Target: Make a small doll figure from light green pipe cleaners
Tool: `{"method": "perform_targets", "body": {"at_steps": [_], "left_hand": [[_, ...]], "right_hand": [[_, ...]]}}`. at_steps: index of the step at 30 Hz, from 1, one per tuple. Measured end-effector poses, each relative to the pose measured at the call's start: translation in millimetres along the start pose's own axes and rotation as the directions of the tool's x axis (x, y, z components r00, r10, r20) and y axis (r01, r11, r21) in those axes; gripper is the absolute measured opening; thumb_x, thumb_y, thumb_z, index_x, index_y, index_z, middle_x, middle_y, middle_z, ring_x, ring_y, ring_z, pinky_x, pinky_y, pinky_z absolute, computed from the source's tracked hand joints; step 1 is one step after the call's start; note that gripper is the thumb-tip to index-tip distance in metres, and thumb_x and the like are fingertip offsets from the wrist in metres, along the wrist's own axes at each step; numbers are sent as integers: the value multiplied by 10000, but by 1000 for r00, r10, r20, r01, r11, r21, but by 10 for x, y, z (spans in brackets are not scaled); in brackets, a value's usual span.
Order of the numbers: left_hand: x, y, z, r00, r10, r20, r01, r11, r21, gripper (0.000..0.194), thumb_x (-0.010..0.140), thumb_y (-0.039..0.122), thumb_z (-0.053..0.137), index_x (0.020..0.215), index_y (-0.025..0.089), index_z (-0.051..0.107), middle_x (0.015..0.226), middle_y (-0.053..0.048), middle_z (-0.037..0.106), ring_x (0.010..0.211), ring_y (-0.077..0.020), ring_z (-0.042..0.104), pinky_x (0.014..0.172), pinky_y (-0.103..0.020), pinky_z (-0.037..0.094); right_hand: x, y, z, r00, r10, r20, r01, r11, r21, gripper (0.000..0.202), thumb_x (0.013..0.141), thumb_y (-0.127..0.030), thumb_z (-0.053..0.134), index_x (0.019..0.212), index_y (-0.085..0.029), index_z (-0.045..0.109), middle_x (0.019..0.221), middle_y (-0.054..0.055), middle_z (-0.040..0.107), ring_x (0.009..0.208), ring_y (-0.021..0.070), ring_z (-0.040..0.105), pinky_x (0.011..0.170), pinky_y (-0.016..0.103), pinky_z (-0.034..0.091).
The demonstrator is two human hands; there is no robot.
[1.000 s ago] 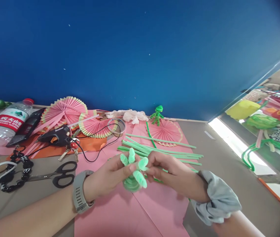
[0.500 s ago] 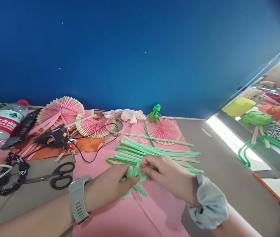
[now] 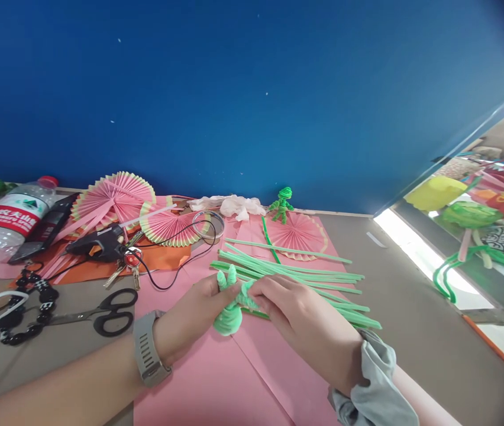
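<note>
Between my hands is a light green pipe-cleaner figure point(image 3: 228, 320) with a round coiled end pointing down and two short prongs pointing up. My left hand point(image 3: 201, 310) is closed around its middle, thumb across the coils. The fingers of my right hand point(image 3: 290, 305) pinch a coiled limb on its right side; the fingertips are partly hidden. Just beyond, a spread of loose green pipe cleaners point(image 3: 296, 271) lies on pink paper point(image 3: 216, 384). A darker green pipe-cleaner figure point(image 3: 282, 204) stands at the back by the wall.
Pink folded-paper fans point(image 3: 116, 201) lie at the back left near a water bottle point(image 3: 12, 213). A black glue gun point(image 3: 101, 242), keys point(image 3: 134, 263), black scissors point(image 3: 112, 310), a beaded bracelet point(image 3: 41, 307) and a tape roll point(image 3: 208, 225) lie left. A blue wall point(image 3: 252, 106) rises behind.
My hands have turned the light green figure, so its round coiled end now shows below my left hand. My right hand has shifted its hold onto a side limb.
</note>
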State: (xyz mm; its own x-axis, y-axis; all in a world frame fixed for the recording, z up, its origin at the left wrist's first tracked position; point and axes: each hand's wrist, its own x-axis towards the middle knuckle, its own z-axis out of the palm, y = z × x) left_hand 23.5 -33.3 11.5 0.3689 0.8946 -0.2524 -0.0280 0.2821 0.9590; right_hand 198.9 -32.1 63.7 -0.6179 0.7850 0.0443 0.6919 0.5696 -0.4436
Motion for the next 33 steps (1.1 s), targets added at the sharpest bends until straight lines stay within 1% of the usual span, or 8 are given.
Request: {"method": "perform_targets", "body": {"at_steps": [3,7,14,17,22,25,29,33], "left_hand": [[0,12,9,1000,20,-1,-20,999,-25,304,792,447,515,754,146,529,624,30,444,564,-95,383,535,-216,327],[-28,95,35,998,53,36,-47,989,-139,253,835,392,481,808,150,550,673,17,465,597,-92,389,566,-217,333],[-17,98,53,999,36,26,-30,978,-205,221,808,364,539,842,149,578,706,9,491,608,-93,406,564,-215,343],[-8,65,54,999,33,-7,-34,964,-262,210,808,364,542,876,169,578,741,2,510,669,-107,453,614,-221,372],[-53,80,33,998,50,39,-35,949,-312,183,814,368,535,853,194,577,741,2,518,636,-87,460,597,-203,376],[-82,113,11,985,44,166,-14,985,-173,216,811,387,529,808,174,558,665,6,496,568,-82,431,542,-205,353],[-115,141,24,908,-27,417,-20,994,109,286,816,428,488,764,149,524,586,19,456,502,-82,371,489,-215,319],[-136,105,54,939,-45,342,-38,972,230,296,802,469,480,837,175,484,555,59,370,460,-71,322,446,-203,266]], "right_hand": [[20,55,-44,993,-119,4,119,993,13,243,810,-25,370,841,-197,538,749,15,574,703,144,524,624,249,421],[43,169,-53,969,-246,-32,247,969,9,165,875,-142,408,932,-178,558,831,42,608,776,159,541,687,269,440],[64,243,-8,964,-265,-15,265,964,3,158,877,-213,451,980,-193,568,864,42,622,820,176,551,730,294,444],[54,233,-22,983,-182,-15,183,975,127,180,886,-219,427,1002,-206,564,890,41,631,806,161,568,700,270,447],[47,264,-64,991,50,125,-98,905,415,160,884,-288,415,842,-189,535,751,-3,631,625,105,548,570,208,423],[63,338,-63,966,24,258,-157,846,509,217,877,-328,423,766,-172,525,673,-9,615,600,103,536,556,206,408],[75,444,-27,863,-115,491,-215,797,565,214,845,-325,478,730,-155,535,575,-27,567,559,95,516,564,208,399],[74,412,-36,843,-59,534,-294,781,551,182,851,-287,455,774,-153,551,606,-22,577,557,88,498,546,199,391]]}}
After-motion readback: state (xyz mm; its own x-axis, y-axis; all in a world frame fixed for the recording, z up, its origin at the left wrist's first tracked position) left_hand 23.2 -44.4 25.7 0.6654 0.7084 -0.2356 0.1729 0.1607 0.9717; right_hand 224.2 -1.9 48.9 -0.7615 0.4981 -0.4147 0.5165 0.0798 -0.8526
